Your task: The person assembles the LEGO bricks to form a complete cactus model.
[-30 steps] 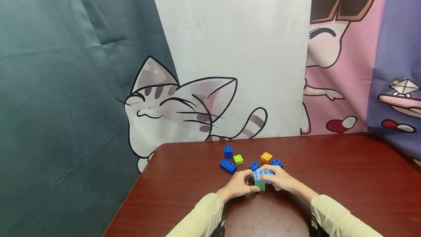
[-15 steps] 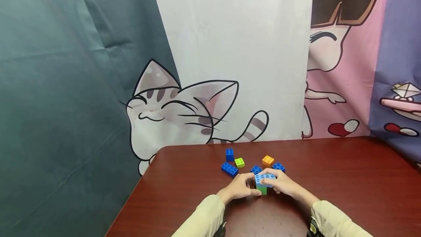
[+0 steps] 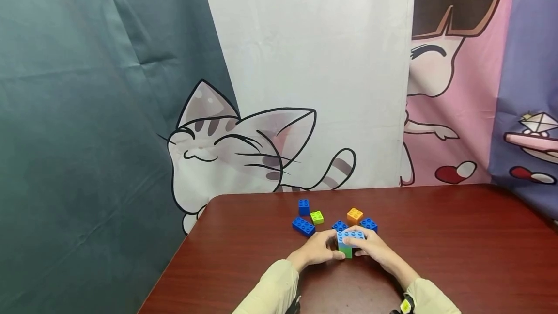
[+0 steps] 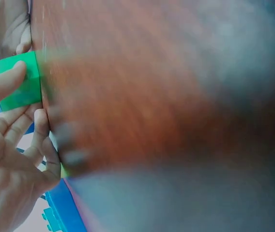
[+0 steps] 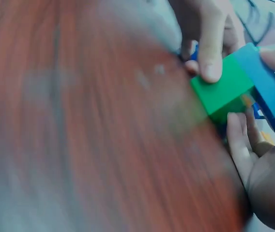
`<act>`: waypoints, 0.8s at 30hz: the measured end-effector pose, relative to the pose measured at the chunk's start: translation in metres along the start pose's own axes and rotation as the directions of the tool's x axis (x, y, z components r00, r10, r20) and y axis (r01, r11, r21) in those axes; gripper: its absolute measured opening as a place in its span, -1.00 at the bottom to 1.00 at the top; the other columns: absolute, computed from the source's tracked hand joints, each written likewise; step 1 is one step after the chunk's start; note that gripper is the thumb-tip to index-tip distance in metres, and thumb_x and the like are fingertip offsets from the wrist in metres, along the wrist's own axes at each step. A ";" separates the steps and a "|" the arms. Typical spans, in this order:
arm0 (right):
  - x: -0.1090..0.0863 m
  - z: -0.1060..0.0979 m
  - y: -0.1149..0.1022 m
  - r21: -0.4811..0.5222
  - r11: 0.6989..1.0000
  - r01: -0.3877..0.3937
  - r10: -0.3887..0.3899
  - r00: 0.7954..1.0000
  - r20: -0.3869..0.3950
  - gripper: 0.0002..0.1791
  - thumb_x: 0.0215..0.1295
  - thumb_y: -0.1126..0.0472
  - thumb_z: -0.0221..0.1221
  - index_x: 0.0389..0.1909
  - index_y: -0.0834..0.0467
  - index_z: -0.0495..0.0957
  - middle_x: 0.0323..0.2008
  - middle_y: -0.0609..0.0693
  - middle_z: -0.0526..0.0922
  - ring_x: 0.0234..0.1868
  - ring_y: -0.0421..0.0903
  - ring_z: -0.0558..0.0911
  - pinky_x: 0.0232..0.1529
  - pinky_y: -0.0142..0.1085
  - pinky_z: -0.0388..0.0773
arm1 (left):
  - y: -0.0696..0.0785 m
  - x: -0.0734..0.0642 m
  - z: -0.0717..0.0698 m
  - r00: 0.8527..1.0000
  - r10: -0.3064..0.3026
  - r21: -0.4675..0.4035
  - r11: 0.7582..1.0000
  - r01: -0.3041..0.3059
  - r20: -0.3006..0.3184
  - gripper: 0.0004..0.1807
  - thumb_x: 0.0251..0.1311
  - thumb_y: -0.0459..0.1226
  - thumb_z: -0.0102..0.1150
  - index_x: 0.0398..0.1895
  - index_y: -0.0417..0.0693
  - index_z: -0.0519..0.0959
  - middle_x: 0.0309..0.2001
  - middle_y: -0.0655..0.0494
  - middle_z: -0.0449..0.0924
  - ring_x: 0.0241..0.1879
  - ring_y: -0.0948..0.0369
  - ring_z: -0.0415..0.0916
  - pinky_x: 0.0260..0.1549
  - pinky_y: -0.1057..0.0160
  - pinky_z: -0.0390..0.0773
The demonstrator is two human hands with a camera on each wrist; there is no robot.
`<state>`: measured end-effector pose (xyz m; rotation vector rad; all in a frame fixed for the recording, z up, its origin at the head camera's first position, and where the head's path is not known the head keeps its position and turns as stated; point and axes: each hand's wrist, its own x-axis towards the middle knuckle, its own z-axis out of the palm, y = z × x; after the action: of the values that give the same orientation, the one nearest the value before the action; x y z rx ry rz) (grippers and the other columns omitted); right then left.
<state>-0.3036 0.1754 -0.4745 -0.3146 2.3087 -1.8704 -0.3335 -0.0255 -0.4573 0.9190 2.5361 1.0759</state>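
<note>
Head view, left to right: the long blue brick (image 3: 303,226), the far blue brick (image 3: 303,207) and the lime brick (image 3: 317,217) lie beyond and left of the green block (image 3: 347,252). Touching its left side, the left hand (image 3: 319,248) pinches it, thumb and fingers parted by its width. Beyond it sits the small blue brick (image 3: 339,226). On top, overhanging rightward, is the light-blue brick (image 3: 350,235). The orange brick (image 3: 355,216) and outer blue brick (image 3: 368,224) lie beyond and right. To its right, the right hand (image 3: 373,246) grips the light-blue brick between thumb and fingers.
</note>
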 end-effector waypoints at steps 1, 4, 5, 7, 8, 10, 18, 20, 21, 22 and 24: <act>-0.001 -0.001 0.000 -0.001 1.000 0.004 -0.004 1.000 -0.009 -0.46 0.37 0.04 0.15 0.19 0.35 0.39 -0.05 0.05 0.59 -0.14 -0.20 0.56 -0.17 -0.31 0.63 | 0.001 0.001 0.001 1.000 -0.001 -0.002 1.000 0.001 0.000 -0.75 0.09 -0.20 0.38 -0.27 -0.05 0.50 -0.44 0.24 0.50 -0.56 0.40 0.31 -0.52 0.46 0.37; -0.004 -0.005 0.002 0.005 1.000 0.010 -0.010 0.999 -0.036 -0.48 0.36 0.05 0.16 0.18 0.33 0.42 -0.06 0.04 0.59 -0.15 -0.23 0.57 -0.16 -0.33 0.62 | 0.005 0.003 0.003 1.000 -0.013 -0.020 1.000 0.013 0.002 -0.75 0.09 -0.19 0.38 -0.29 -0.04 0.50 -0.44 0.24 0.50 -0.55 0.39 0.31 -0.52 0.46 0.36; -0.006 -0.007 0.002 0.011 1.000 0.014 -0.014 0.999 -0.036 -0.48 0.36 0.06 0.16 0.18 0.34 0.41 -0.07 0.04 0.59 -0.16 -0.24 0.56 -0.16 -0.33 0.62 | 0.007 0.004 0.004 1.000 -0.017 -0.028 0.999 0.017 0.003 -0.75 0.08 -0.19 0.38 -0.29 -0.04 0.50 -0.43 0.24 0.51 -0.54 0.39 0.32 -0.51 0.45 0.37; -0.008 -0.010 0.003 0.030 0.999 0.017 -0.016 0.999 -0.029 -0.46 0.36 0.07 0.16 0.20 0.35 0.39 -0.08 0.01 0.59 -0.16 -0.27 0.57 -0.16 -0.35 0.63 | 0.009 0.005 0.005 1.000 -0.028 -0.033 0.999 0.028 0.001 -0.75 0.06 -0.19 0.39 -0.30 -0.03 0.51 -0.41 0.24 0.53 -0.50 0.40 0.33 -0.46 0.45 0.38; -0.009 -0.011 0.003 0.042 0.999 0.016 -0.015 1.000 -0.022 -0.45 0.36 0.08 0.17 0.21 0.35 0.37 -0.08 0.00 0.58 -0.16 -0.28 0.57 -0.16 -0.36 0.63 | 0.010 0.005 0.006 0.999 -0.036 -0.038 0.999 0.036 -0.002 -0.75 0.05 -0.19 0.40 -0.31 -0.02 0.51 -0.40 0.23 0.54 -0.48 0.40 0.33 -0.44 0.45 0.38; -0.010 -0.012 0.003 0.056 0.998 0.015 -0.015 1.000 -0.001 -0.43 0.36 0.08 0.17 0.23 0.37 0.34 -0.05 0.01 0.57 -0.15 -0.29 0.57 -0.14 -0.37 0.64 | 0.010 0.005 0.006 0.998 -0.056 -0.058 0.997 0.055 -0.006 -0.75 0.02 -0.19 0.41 -0.32 -0.02 0.53 -0.38 0.21 0.56 -0.44 0.40 0.35 -0.40 0.43 0.40; -0.009 -0.009 0.001 0.055 0.998 0.026 -0.028 0.999 0.034 -0.39 0.33 0.10 0.20 0.25 0.38 0.30 0.06 0.13 0.52 -0.09 -0.20 0.57 -0.10 -0.34 0.64 | 0.006 0.004 0.003 0.996 -0.086 -0.134 0.988 0.082 -0.026 -0.76 -0.03 -0.23 0.45 -0.31 -0.04 0.59 -0.35 0.14 0.62 -0.43 0.36 0.40 -0.41 0.41 0.44; -0.007 -0.007 0.003 0.053 0.998 0.029 -0.030 0.999 0.033 -0.39 0.33 0.10 0.21 0.25 0.38 0.30 0.04 0.12 0.53 -0.09 -0.20 0.56 -0.11 -0.35 0.64 | 0.004 0.002 0.001 0.997 -0.076 -0.133 0.989 0.073 -0.024 -0.76 -0.02 -0.24 0.45 -0.31 -0.06 0.59 -0.36 0.15 0.60 -0.44 0.37 0.40 -0.41 0.43 0.43; -0.006 -0.006 0.003 0.051 0.998 0.031 -0.033 0.999 0.034 -0.39 0.33 0.10 0.21 0.25 0.38 0.30 0.02 0.11 0.54 -0.09 -0.20 0.56 -0.11 -0.35 0.64 | 0.002 0.002 0.000 0.997 -0.072 -0.130 0.989 0.068 -0.024 -0.76 -0.02 -0.24 0.45 -0.30 -0.07 0.59 -0.37 0.15 0.58 -0.46 0.37 0.39 -0.42 0.43 0.43; -0.006 -0.004 0.003 0.049 0.998 0.029 -0.031 0.999 0.034 -0.39 0.32 0.10 0.22 0.24 0.38 0.31 0.02 0.10 0.54 -0.09 -0.19 0.56 -0.11 -0.35 0.63 | 0.001 0.001 -0.001 0.997 -0.068 -0.127 0.990 0.065 -0.022 -0.76 -0.01 -0.24 0.45 -0.30 -0.07 0.59 -0.37 0.16 0.57 -0.47 0.37 0.38 -0.43 0.44 0.42; -0.004 -0.003 0.003 0.037 0.999 0.028 -0.029 0.999 0.030 -0.38 0.31 0.07 0.23 0.23 0.37 0.32 0.01 0.09 0.54 -0.09 -0.19 0.56 -0.13 -0.35 0.63 | -0.001 0.000 -0.002 0.998 -0.066 -0.131 0.989 0.063 -0.019 -0.76 0.00 -0.24 0.44 -0.30 -0.09 0.58 -0.38 0.17 0.53 -0.49 0.36 0.36 -0.45 0.44 0.41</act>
<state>-0.3006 0.1800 -0.4767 -0.3704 2.2586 -1.9051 -0.3351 -0.0277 -0.4565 0.7898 2.4622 1.2228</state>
